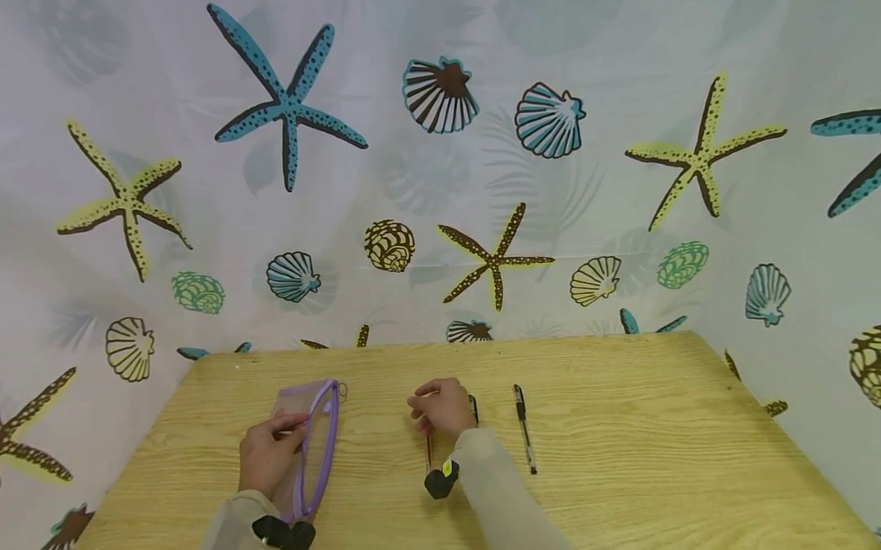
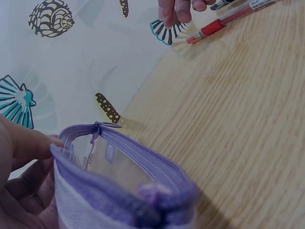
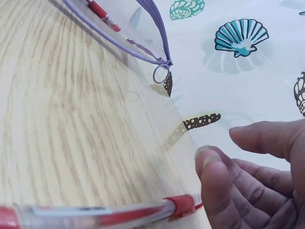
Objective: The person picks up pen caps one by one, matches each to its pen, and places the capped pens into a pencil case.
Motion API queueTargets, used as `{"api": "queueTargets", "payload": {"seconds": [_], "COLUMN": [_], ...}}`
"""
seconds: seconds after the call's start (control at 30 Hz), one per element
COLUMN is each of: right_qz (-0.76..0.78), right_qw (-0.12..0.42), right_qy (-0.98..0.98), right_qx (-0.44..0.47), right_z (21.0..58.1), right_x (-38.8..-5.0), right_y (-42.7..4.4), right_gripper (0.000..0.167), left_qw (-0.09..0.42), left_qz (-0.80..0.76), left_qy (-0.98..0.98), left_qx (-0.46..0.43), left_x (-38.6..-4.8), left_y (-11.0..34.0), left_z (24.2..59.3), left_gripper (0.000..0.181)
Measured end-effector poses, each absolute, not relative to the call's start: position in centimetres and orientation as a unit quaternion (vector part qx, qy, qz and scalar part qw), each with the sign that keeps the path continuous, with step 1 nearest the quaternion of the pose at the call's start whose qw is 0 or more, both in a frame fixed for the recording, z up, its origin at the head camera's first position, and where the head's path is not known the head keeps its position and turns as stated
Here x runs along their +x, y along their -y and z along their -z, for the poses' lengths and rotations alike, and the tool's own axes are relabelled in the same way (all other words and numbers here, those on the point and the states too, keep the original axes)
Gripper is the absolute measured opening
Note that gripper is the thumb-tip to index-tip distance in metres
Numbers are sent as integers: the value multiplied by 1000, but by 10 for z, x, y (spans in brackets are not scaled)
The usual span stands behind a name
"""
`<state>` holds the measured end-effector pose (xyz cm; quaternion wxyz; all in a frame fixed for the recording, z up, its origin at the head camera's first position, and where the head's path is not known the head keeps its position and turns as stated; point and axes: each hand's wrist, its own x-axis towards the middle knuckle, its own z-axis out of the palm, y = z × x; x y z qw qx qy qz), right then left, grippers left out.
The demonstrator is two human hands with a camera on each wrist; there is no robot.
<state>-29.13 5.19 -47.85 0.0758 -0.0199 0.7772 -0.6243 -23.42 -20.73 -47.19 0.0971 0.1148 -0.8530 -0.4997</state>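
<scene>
Purple-edged pouch [image 1: 319, 453] at table [image 1: 625, 447] left, one red pen [image 3: 103, 14] already inside, is gaping as the left hand [image 1: 268, 455] is pinching its rim, the empty right hand [image 1: 443, 409] is hovering, thumb and fingers parted, and second red pen [image 2: 231, 21] plus two black pens [image 1: 524, 429] are lying outside.

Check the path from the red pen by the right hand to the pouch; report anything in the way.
Nothing visible blocks it: only bare table lies between the red pen and the open pouch. The black pens lie on the red pen's other side.
</scene>
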Motion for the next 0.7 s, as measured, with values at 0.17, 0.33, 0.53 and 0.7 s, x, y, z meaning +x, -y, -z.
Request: {"api": "queueTargets", "payload": {"seconds": [0.17, 0.33, 0.53, 0.7], "right_qz": [626, 615, 598, 594], "right_qw": [76, 75, 71, 72], "right_qy": [-776, -784, -798, -801], "right_qx": [-20, -18, -18, -6], "right_z": [480, 480, 480, 482], "right_x": [-289, -286, -284, -283], "right_y": [-56, -60, -64, -66], "right_gripper": [26, 24, 23, 20], "left_qw": [91, 88, 91, 91], "left_qz": [502, 502, 496, 496], "left_qy": [852, 852, 856, 857], "left_qx": [117, 117, 113, 111], "left_x": [-234, -234, -234, -234], "left_y": [207, 207, 207, 206], "left_z": [473, 473, 473, 474], "left_gripper": [22, 22, 22, 22]}}
